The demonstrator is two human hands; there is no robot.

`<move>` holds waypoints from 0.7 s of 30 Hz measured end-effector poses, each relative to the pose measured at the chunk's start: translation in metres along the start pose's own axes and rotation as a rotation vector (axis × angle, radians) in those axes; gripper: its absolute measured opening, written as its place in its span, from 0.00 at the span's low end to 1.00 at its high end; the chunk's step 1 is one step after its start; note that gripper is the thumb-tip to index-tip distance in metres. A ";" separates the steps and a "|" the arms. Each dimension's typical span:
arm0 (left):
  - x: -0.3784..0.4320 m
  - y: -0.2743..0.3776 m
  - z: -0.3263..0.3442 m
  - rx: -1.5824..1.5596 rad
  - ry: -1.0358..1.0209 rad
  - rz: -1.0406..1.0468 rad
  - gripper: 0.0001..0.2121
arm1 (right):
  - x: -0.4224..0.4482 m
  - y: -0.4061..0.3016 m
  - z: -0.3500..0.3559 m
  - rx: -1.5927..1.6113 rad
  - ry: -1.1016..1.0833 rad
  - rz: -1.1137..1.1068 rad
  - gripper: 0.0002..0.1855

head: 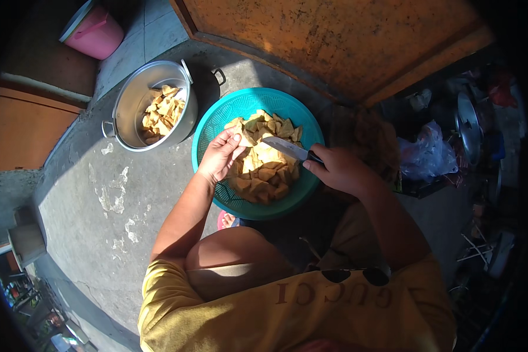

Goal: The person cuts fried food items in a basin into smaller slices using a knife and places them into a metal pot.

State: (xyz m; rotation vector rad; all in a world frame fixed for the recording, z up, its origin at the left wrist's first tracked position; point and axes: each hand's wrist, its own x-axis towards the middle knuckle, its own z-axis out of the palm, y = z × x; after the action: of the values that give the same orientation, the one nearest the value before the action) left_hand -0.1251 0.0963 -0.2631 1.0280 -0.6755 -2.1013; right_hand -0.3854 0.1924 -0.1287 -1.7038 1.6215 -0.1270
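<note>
My left hand (220, 155) pinches a golden piece of what looks like fried tofu (246, 138) above a round turquoise plastic basket (309, 119). Many similar pieces (264, 176) are heaped inside that basket. In my right hand (341, 170) is a kitchen knife (287, 148) with a black handle, its blade pointing left across the heap. The tip lies close to the held piece; whether it touches cannot be made out. Left of the basket, a metal pot (125, 103) with side handles contains more golden pieces (165, 112).
A pink bucket (97, 37) stands at the upper left. A worn orange-brown wooden panel (325, 48) borders the far side. On the right are a clear plastic bag (429, 152) and a metal lid (468, 125) among shaded clutter. The concrete floor (79, 229) has pale peeling patches.
</note>
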 end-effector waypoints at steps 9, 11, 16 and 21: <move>-0.034 -0.001 0.020 -0.182 -0.242 0.065 0.13 | -0.009 -0.021 -0.007 -0.111 0.106 -0.161 0.15; -0.037 -0.001 0.021 -0.186 -0.254 0.078 0.12 | -0.013 -0.026 -0.010 -0.169 0.100 -0.160 0.15; -0.045 0.000 0.026 -0.131 -0.213 0.105 0.11 | -0.019 -0.043 -0.013 -0.296 0.090 -0.146 0.14; -0.050 0.000 0.027 -0.036 -0.193 0.160 0.12 | -0.011 -0.045 -0.007 -0.349 0.081 -0.201 0.14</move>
State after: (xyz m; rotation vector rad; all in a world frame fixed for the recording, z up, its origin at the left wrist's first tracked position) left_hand -0.1249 0.1387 -0.2254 0.7323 -0.7841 -2.0799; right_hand -0.3548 0.1942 -0.0929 -2.1523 1.5970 -0.0104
